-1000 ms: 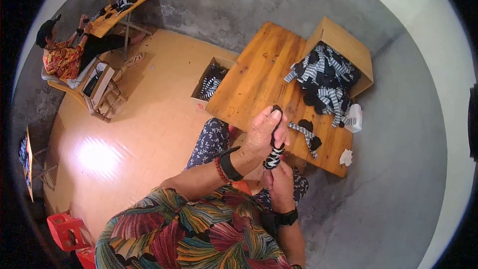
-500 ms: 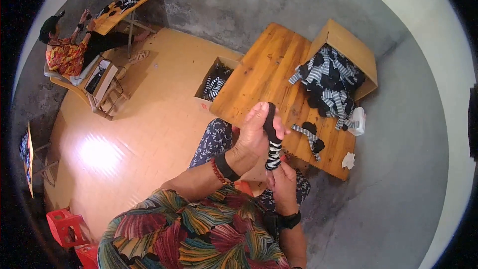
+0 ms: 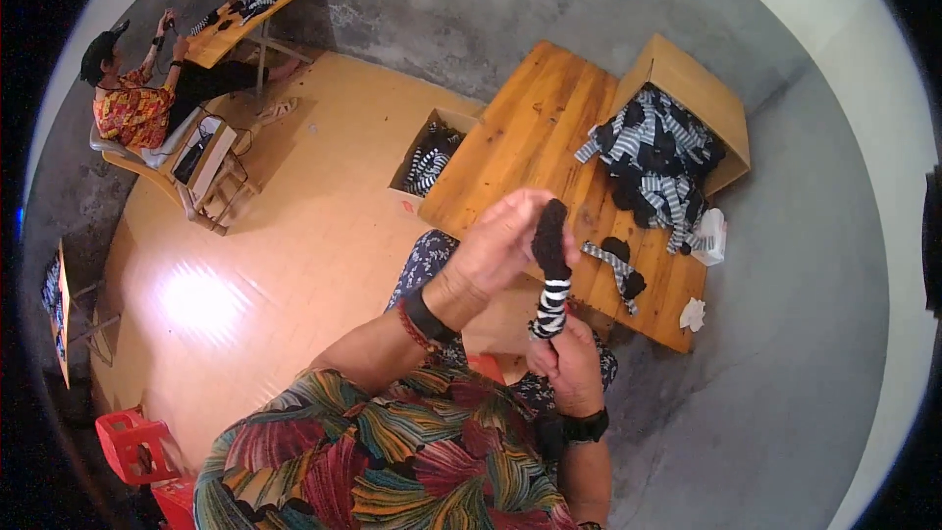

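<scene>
A black-and-white striped sock (image 3: 552, 296) is stretched nearly upright between my hands, in front of my lap. Its plain black part points up and looks filled out. My left hand (image 3: 496, 247) is closed about this black part, fingertips showing past its right side. Lower down, my right hand (image 3: 569, 365) grips the striped end near the cuff, fingers bent round it. Beyond my hands, on the wooden table (image 3: 520, 137), two or so grey-striped black socks (image 3: 618, 270) lie loose near the front edge.
A cardboard box (image 3: 702, 103) on its side spills a heap of striped socks (image 3: 655, 162) onto the table. A white packet (image 3: 713, 236) and crumpled tissue (image 3: 693, 314) lie right. Another box (image 3: 402, 177) of socks stands on the floor. A co-worker (image 3: 132, 103) sits far left.
My left hand has loosened its wrap and shifted slightly left along the sock. More of the black part shows, looking wider. The right hand keeps its grip on the striped end.
</scene>
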A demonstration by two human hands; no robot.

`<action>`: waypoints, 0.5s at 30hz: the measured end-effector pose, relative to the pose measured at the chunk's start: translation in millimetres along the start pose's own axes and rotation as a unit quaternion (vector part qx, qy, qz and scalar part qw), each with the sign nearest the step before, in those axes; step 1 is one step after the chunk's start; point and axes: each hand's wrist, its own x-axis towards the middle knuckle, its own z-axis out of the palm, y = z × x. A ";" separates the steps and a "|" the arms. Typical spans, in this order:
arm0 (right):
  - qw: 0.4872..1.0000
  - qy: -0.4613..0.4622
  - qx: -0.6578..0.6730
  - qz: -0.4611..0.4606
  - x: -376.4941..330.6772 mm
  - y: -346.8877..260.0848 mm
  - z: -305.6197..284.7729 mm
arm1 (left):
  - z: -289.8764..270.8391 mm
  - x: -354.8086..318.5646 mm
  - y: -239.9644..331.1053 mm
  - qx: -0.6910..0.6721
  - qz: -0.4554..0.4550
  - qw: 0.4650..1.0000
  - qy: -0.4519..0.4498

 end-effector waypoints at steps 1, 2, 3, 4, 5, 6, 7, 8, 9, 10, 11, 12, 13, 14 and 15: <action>1.000 0.001 0.000 0.000 -2.2 -1.9 -4.2 | 1.1 4.2 5.5 -0.001 -0.001 1.000 -0.001; 1.000 0.003 -0.017 0.008 -4.0 -3.1 -7.7 | 1.4 8.3 10.5 0.037 0.007 0.999 -0.035; 0.999 0.005 -0.034 0.018 -5.5 -3.2 -9.9 | 3.6 9.6 13.9 0.074 0.015 0.995 -0.069; 0.999 0.022 -0.034 0.034 -6.1 -1.4 -11.7 | 9.2 8.7 15.9 0.130 0.008 0.988 -0.079; 0.999 0.023 -0.035 0.034 -7.2 -1.3 -11.6 | 7.9 8.6 15.4 0.129 0.008 0.989 -0.079; 0.999 0.020 -0.032 0.033 -8.0 -1.4 -11.3 | 4.9 8.8 14.3 0.139 -0.036 0.983 -0.112; 0.999 0.017 -0.028 0.033 -8.7 -1.4 -11.1 | 3.5 8.1 13.2 0.148 -0.081 0.975 -0.145; 0.999 0.018 -0.027 0.034 -8.1 0.3 -9.7 | 11.9 5.1 8.1 0.130 -0.057 0.988 -0.069; 0.997 0.056 -0.054 0.010 -6.8 4.0 -6.4 | 12.9 3.4 -1.2 0.129 -0.058 0.988 -0.068; 0.992 0.093 -0.081 -0.014 -5.1 7.9 -2.9 | 11.5 2.2 -11.7 0.128 -0.008 0.992 -0.003; 0.992 0.096 -0.078 -0.011 -2.2 12.5 0.5 | 13.7 0.3 -19.4 0.126 0.040 0.989 0.061; 0.985 0.117 -0.116 -0.058 2.8 17.1 4.1 | 16.4 -1.7 -25.3 0.145 0.056 0.984 0.082; 0.973 0.138 -0.153 -0.105 5.6 19.6 6.8 | 17.4 -3.7 -26.8 0.145 0.052 0.985 0.084; 0.982 0.128 -0.111 -0.086 6.5 19.3 9.1 | 17.9 -4.4 -26.6 0.170 0.041 0.981 0.083; 0.982 0.129 -0.109 -0.082 5.2 15.7 8.5 | 17.6 -4.5 -26.5 0.195 0.031 0.977 0.082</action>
